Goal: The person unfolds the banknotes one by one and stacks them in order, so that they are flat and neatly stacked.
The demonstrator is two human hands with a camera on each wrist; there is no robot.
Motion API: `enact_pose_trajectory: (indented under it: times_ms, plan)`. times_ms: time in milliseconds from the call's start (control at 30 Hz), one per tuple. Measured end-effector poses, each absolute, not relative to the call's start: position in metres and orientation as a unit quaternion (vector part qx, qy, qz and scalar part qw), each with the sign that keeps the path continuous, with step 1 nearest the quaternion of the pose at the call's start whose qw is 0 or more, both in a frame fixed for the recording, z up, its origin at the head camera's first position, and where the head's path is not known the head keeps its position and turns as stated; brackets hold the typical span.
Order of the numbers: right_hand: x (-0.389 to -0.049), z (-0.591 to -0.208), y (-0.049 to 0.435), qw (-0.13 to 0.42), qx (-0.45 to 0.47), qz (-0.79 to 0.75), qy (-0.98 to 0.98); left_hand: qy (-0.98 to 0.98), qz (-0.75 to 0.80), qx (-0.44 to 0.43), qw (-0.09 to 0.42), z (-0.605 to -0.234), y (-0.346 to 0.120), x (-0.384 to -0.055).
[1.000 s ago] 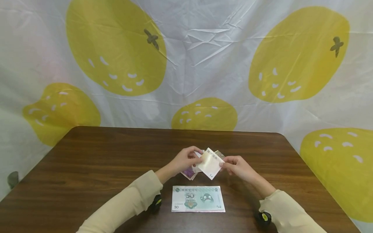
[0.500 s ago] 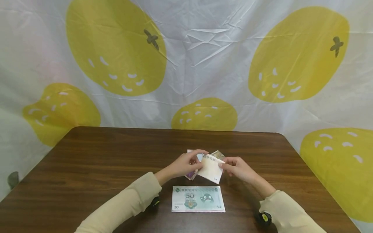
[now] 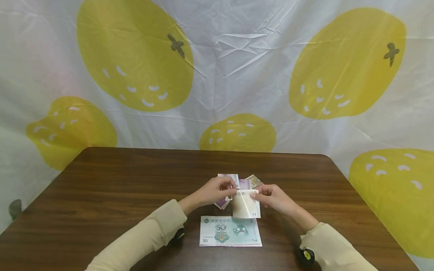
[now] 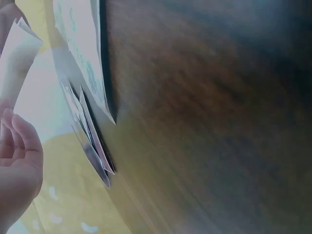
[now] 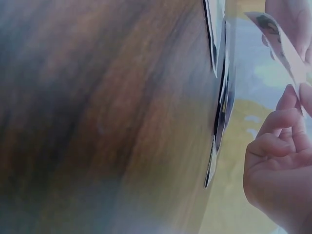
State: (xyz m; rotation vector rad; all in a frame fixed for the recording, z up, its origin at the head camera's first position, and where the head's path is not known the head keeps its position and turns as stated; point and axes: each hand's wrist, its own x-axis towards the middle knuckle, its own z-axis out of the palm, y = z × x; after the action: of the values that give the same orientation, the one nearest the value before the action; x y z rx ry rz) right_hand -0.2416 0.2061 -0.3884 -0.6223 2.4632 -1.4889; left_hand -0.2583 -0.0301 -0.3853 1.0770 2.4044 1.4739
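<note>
A pale note (image 3: pixel 246 207) was held raised above the table (image 3: pixel 135 173), its upper left corner pinched by the left hand (image 3: pixel 213 191) and its upper right by the right hand (image 3: pixel 276 199). Most of its near face was washed out by glare; a dark printed patch was shown on its other side in the right wrist view. The thin paper was bowed, and the right hand's lower fingers were curled in. Both forearms were angled inward, covered by cream sleeves (image 3: pixel 142 233) and cut off by the bottom edge. Behind the raised note, loose notes (image 3: pixel 245 184) were fanned untidily, partly hidden, so their number could not be made out. Nearer the person, a flat greenish 50 note (image 3: pixel 230 235) was laid, its upper edge partly covered from view. The dark wood-grained tabletop was backed by a creased, lemon-printed cloth (image 3: pixel 237 75).
</note>
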Motion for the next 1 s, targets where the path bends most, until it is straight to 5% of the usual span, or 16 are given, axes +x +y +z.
enact_pose_trajectory:
  times_ms: [533,1000]
  plan:
    - [-0.222,-0.364,0.197,0.076,-0.252,-0.514,0.816,0.784,0.519,0.331,0.079,-0.378,-0.038,-0.251]
    - [-0.236,-0.386,0.209,0.104,-0.224,-0.523,0.816,0.758,0.51,0.373,0.162,-0.381,-0.056,-0.258]
